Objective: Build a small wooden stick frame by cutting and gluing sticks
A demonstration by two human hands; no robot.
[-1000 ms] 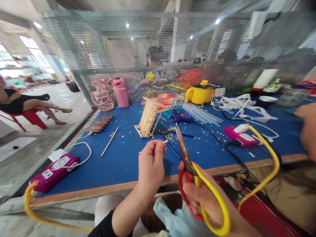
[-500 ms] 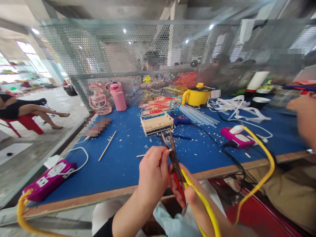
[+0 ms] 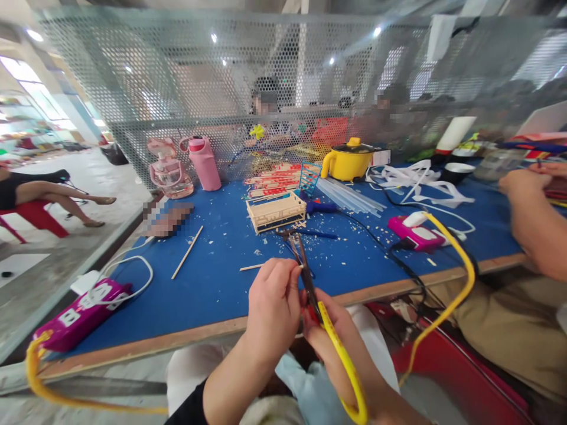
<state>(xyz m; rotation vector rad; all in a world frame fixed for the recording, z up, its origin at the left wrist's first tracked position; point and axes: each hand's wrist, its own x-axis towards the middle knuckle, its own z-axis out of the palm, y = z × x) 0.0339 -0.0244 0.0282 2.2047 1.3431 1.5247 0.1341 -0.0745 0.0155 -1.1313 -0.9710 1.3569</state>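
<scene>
My left hand is closed in a pinch on a thin wooden stick, which pokes out to the left of the fist, with its other tip at the fingertips. My right hand grips a pair of scissors with yellow and red handles. Their blades point away from me, just right of the left fingertips and around the stick's tip. Beyond the hands, on the blue tabletop, sits a small frame of wooden sticks. Pliers with blue handles lie in front of it.
Another stick lies to the left. Behind are red-printed stick bundles, clear glue sticks, a blue glue gun and a yellow pot. Power strips flank the table, cords trailing. A co-worker's hand is at right.
The scissor blades have come closer together at the stick's tip, and the handles have closed with the right hand. At the right, the co-worker's hands have shifted. The whole view moved slightly.
</scene>
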